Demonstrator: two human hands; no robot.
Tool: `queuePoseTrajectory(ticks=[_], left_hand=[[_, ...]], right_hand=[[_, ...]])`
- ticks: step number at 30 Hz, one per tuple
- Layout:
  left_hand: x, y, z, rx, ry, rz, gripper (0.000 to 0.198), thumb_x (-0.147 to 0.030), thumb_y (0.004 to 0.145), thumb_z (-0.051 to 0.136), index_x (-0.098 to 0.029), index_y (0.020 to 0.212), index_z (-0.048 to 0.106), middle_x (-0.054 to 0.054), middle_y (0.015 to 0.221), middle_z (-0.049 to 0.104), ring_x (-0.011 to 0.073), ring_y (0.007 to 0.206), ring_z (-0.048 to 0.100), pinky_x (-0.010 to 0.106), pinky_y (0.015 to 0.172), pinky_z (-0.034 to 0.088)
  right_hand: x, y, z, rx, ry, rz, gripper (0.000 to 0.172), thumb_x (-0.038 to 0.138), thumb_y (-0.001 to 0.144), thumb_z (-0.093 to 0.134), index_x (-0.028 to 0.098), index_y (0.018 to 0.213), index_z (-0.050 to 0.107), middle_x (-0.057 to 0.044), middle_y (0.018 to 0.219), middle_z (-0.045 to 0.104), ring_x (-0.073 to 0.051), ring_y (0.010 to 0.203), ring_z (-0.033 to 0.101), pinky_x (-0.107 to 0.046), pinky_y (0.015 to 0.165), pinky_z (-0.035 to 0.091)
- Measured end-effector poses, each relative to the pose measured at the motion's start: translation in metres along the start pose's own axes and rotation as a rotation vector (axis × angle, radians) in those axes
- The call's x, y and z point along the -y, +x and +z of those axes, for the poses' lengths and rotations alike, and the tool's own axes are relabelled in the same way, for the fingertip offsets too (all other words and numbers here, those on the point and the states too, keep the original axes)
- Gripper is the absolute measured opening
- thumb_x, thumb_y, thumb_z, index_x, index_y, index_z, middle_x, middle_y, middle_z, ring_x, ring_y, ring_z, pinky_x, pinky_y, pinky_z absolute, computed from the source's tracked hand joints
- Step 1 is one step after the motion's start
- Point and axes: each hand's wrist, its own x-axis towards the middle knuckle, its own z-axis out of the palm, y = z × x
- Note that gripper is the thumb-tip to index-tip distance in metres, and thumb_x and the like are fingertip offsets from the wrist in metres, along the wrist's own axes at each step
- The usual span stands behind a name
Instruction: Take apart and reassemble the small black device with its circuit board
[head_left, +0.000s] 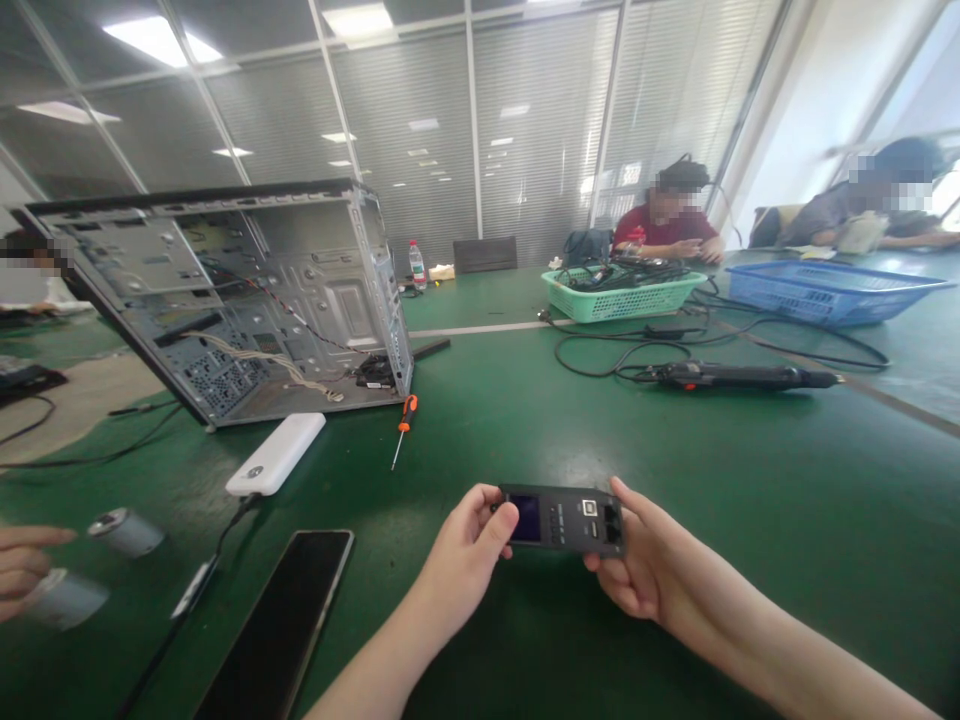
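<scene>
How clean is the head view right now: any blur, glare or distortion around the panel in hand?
Head view: the black panel between the left hand and right hand is fairly sharp and evenly lit; another person's hand and grey cylinders at far left are blurred; the window at right blows out; the wide lens skews the computer case.

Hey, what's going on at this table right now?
A person holds a small dark panel over the green table, with the left hand gripping one end and the right hand the other. Behind it stands an open computer case, with an orange-handled screwdriver and a white power bank beside it. A person in a red top sits at the far end.
</scene>
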Motion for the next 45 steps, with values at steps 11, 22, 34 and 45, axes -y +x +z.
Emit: queuePoseTrajectory(ticks=[11,22,34,45], left_hand=[[-0.007,-0.005,-0.005,-0.179,0.297,-0.106,0.062,-0.065,0.087,0.018,-0.020,0.059,0.050,0.002,0.060,0.053,0.0200,0.062,0.051,0.030,0.059,0.040],[-0.017,-0.010,0.000,-0.151,0.407,-0.138,0.060,-0.066,0.085,0.018,-0.020,0.067,0.052,0.002,0.065,0.055,0.0199,0.063,0.052,0.027,0.057,0.039],[-0.011,-0.008,-0.003,-0.158,0.365,-0.170,0.056,-0.061,0.087,0.018,-0.020,0.064,0.049,0.001,0.062,0.052,0.0191,0.062,0.052,0.029,0.058,0.040],[-0.003,-0.003,0.001,-0.007,0.014,-0.034,0.036,-0.030,0.083,0.039,-0.017,0.115,0.050,0.004,0.092,0.058,0.0155,0.074,0.057,0.025,0.060,0.043]], right_hand=[[0.002,-0.008,0.010,0.158,-0.050,0.121,0.054,0.054,0.100,0.019,0.010,0.103,0.051,-0.009,0.071,0.062,-0.009,0.042,0.056,-0.010,0.036,0.031],[0.002,-0.002,0.007,0.092,0.056,0.170,0.051,0.048,0.102,0.020,0.008,0.098,0.051,-0.009,0.072,0.063,-0.011,0.047,0.059,-0.011,0.038,0.037],[0.002,-0.005,0.006,0.216,0.069,0.205,0.054,0.052,0.100,0.019,0.008,0.103,0.051,-0.009,0.081,0.061,-0.012,0.058,0.062,-0.014,0.050,0.045],[0.001,-0.002,0.002,0.014,-0.053,0.012,0.045,0.055,0.086,0.055,0.017,0.107,0.044,-0.002,0.076,0.055,-0.009,0.055,0.057,-0.013,0.049,0.042]])
